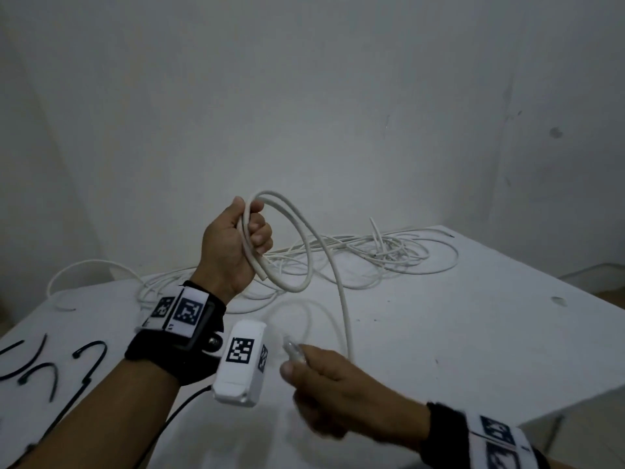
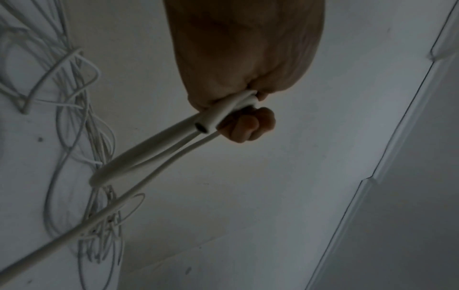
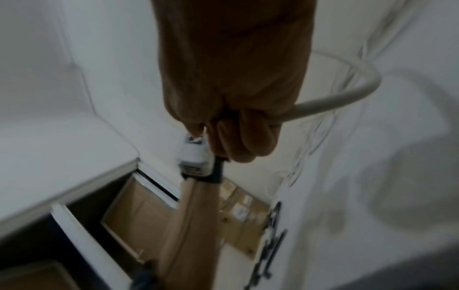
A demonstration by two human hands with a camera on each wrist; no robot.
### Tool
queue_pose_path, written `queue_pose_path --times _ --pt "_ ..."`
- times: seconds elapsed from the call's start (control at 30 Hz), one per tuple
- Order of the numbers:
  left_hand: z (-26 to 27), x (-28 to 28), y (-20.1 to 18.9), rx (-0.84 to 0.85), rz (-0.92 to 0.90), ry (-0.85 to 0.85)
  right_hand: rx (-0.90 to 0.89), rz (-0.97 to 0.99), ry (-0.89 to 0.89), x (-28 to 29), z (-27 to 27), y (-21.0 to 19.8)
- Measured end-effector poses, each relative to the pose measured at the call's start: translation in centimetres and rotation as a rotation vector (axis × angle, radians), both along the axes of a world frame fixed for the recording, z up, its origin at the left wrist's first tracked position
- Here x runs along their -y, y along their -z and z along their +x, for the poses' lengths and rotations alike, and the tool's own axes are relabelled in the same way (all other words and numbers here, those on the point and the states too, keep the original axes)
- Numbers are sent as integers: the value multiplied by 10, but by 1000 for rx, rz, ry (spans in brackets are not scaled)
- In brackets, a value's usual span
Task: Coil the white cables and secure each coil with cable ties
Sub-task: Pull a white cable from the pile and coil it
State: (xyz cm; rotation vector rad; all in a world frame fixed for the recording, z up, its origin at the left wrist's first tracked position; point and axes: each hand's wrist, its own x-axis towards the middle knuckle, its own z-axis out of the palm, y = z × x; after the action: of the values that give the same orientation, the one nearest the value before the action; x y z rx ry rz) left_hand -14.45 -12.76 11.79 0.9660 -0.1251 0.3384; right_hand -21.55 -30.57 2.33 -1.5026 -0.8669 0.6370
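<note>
My left hand [image 1: 244, 235] is raised above the table and grips a small coil of thick white cable [image 1: 306, 252], two loops hanging to its right. The cut end of that cable [image 2: 201, 128] sticks out below the fist in the left wrist view. From the coil the cable runs down to my right hand [image 1: 309, 370], which holds it near its clear plug end [image 1: 293, 350] low over the table. In the right wrist view the cable [image 3: 347, 94] bends away from the curled fingers [image 3: 246, 141]. Several black cable ties [image 1: 50, 370] lie on the table at left.
A tangle of thin white cables [image 1: 365, 262] is spread across the far part of the white table [image 1: 456, 333], one loop hanging over its left edge. A grey wall stands behind. The table's right edge drops off near my right wrist.
</note>
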Motion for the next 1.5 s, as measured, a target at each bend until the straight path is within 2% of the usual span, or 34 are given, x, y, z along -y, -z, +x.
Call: queue_pose_path --times 0.07,0.13,0.23,0.3,0.47,0.6,0.73,0.8,0.93,1.03,1.1,1.13,1.17,1.23,1.27,1.3,1.33,1.5 --pt "3 4 9 -35 15 -19 -323 143 -77 -4 -26 -13" --pt "4 11 19 -72 20 10 -511 242 -160 -8 -38 -26" --pt "0 20 38 -146 71 119 -595 355 -176 -5 -22 -47" --pt "-8 25 46 -164 138 192 -671 518 -84 0 2 -60" --pt "-26 37 49 -194 388 175 -862 864 141 -1 49 -69" --pt "-30 37 57 -282 497 191 -845 879 281 -12 74 -60" --pt "-33 40 68 -349 629 201 -836 836 339 -30 89 -54" --pt "-31 34 73 -383 584 211 -700 690 354 -34 96 -55" --pt "-21 19 72 -429 494 273 -214 329 372 -23 109 -63" --pt "-13 14 68 -474 491 328 40 176 396 -12 115 -67" --pt "-10 10 65 -502 504 349 160 105 483 -5 121 -70" --pt "-8 8 64 -514 520 351 279 40 517 -1 125 -70" --pt "-7 7 63 -523 537 353 507 -68 525 1 127 -69" --pt "-5 4 61 -520 568 348 1222 -362 504 3 131 -62" --pt "-5 3 60 -513 587 347 1481 -426 457 2 132 -57" --pt "-4 2 60 -510 607 347 1568 -459 394 0 130 -53" --pt "-4 2 60 -509 618 344 1561 -455 341 0 129 -50" --pt "-5 -4 64 -445 651 255 1329 -353 378 -8 138 -34"
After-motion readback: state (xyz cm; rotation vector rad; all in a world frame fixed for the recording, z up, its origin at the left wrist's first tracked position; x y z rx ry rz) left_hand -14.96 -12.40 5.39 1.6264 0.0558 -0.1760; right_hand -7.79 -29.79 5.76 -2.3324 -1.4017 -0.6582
